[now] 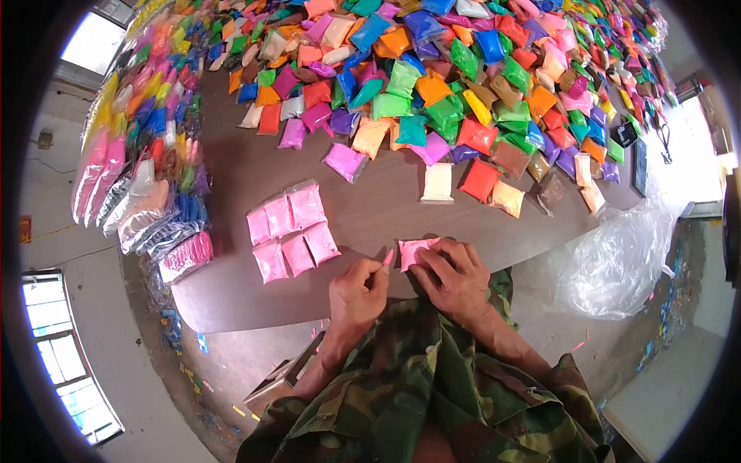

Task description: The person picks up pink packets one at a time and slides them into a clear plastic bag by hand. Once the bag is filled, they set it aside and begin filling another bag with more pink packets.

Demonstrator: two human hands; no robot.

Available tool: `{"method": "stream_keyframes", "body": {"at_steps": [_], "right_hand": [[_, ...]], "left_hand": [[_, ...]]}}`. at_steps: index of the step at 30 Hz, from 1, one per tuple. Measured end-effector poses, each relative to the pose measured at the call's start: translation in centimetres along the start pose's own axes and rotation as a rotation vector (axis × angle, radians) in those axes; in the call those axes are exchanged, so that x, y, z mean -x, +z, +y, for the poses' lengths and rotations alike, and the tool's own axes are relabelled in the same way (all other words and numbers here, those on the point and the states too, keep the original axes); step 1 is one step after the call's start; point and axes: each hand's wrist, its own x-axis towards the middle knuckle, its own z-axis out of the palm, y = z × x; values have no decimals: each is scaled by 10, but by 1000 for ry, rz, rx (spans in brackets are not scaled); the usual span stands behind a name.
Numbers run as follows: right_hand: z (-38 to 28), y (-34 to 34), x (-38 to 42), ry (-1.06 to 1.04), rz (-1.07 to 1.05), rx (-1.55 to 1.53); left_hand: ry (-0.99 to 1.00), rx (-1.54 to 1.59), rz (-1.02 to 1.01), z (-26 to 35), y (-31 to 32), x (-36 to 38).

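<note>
My right hand (pixel 455 278) presses a pink clay packet (pixel 413 251) flat on the brown table (pixel 370 208) near its front edge. My left hand (pixel 356 292) is just left of it, fingers curled around a small pink piece (pixel 387 258) that sticks up between fingertip and thumb. Several pink packets (pixel 292 230) lie in two neat rows further left on the table.
A large heap of small coloured packets (pixel 463 85) covers the far half of the table. Filled clear bags of packets (pixel 147 162) are stacked along the left side. A crumpled clear plastic bag (pixel 617 262) hangs off the right edge. A dark device (pixel 624 133) lies far right.
</note>
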Motion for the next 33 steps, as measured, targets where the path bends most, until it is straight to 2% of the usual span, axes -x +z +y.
{"method": "stream_keyframes", "body": {"at_steps": [4, 7, 14, 16, 19, 22, 25, 28, 31, 33], "right_hand": [[-1, 0, 0, 0, -14, -1], [0, -4, 0, -11, -25, 2], [15, -6, -2, -71, -65, 13], [20, -14, -6, -32, -22, -44], [20, -23, -13, 71, -2, -245], [16, -32, -15, 179, -89, -496], [14, -33, -12, 281, -223, -655], [15, -35, -9, 331, -348, -689], [12, -42, -11, 401, -420, -761], [9, -42, -11, 491, -442, -881]], "left_hand": [[-15, 80, -69, 4, 7, 5], [-49, -133, -52, 1, 1, 4], [72, -258, -69, 3, -1, -2], [81, -325, -132, 5, -2, -2], [238, -433, -104, 21, -8, -10], [347, -254, -44, 30, -9, -26], [339, -100, -47, 54, -9, -41], [118, 181, -330, 56, -12, -42], [-24, 304, -366, 52, -5, -38], [-38, 316, -327, 44, -1, -37]]}}
